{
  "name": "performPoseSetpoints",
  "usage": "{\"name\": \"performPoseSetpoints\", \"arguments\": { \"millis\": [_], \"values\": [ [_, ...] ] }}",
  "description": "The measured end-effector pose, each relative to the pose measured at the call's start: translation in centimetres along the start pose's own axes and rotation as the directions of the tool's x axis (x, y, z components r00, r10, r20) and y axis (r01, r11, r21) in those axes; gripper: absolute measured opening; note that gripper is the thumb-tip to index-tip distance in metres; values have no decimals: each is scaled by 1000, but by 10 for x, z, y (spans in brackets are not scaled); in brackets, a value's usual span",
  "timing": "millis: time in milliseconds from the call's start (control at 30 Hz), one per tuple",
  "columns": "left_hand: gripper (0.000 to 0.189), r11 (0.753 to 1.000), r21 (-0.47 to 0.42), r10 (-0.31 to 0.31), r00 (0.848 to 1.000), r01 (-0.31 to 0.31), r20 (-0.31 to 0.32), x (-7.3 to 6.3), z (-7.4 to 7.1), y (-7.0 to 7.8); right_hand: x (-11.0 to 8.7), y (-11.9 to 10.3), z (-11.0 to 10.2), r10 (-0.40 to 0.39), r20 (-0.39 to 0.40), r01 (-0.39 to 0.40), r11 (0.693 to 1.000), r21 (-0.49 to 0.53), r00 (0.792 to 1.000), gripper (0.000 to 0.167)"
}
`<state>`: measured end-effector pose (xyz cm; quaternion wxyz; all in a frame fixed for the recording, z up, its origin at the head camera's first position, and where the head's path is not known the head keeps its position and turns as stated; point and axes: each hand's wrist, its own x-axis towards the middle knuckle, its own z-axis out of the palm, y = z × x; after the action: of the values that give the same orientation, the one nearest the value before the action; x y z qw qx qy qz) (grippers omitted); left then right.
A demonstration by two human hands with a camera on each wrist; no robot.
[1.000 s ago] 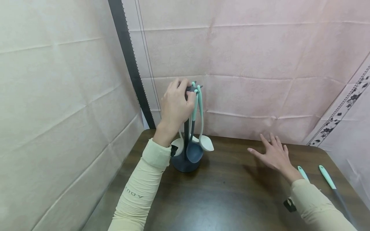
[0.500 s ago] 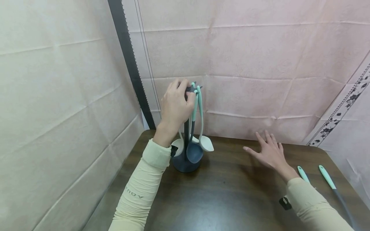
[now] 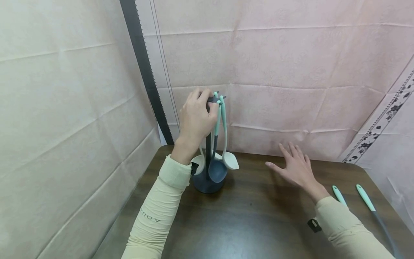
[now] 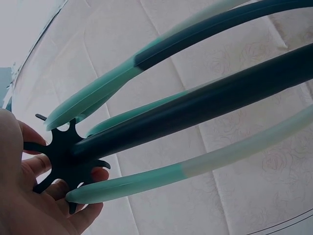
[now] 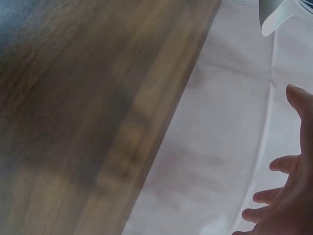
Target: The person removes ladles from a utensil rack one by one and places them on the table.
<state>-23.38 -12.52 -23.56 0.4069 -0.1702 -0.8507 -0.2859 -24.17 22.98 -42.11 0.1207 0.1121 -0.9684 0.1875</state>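
My left hand (image 3: 198,117) grips the hooked top of a dark utensil stand (image 3: 207,187) at the table's back left. In the left wrist view, its fingers curl around the star-shaped hook hub (image 4: 63,159). Several utensils with mint handles hang from the hooks. Among them are a dark blue ladle-like piece (image 3: 218,172), a white-headed one (image 3: 230,160) on the right and another white head (image 3: 198,164) partly behind my wrist. My right hand (image 3: 295,169) hovers over the table's back right, fingers spread, holding nothing. A white utensil head (image 5: 279,17) shows near its thumb in the right wrist view.
Two more mint-handled utensils lie at the table's right: one with a dark shaft (image 3: 376,214), another (image 3: 339,195) partly hidden by my right sleeve. Pale cloth (image 3: 275,72) hangs behind the brown table (image 3: 239,219) and along its left side.
My right hand has moved left and slightly toward the back, its fingers still spread. The left hand and the utensil stand have stayed in place.
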Motion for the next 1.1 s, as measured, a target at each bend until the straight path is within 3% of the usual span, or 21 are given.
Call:
{"name": "performPoseSetpoints", "arguments": {
  "millis": [800, 1100],
  "values": [
    [39, 999, -35, 22, 1000, -22, 3, 1, -5, -4, 5, -42, -14, -74, -82, 75, 997, -1, 994, 101],
    [41, 999, -21, 47, 998, -48, -34, 0, -1, -6, 8, -60, -18, -122, -133, 126, 992, 20, 984, 98]
  ]
}}
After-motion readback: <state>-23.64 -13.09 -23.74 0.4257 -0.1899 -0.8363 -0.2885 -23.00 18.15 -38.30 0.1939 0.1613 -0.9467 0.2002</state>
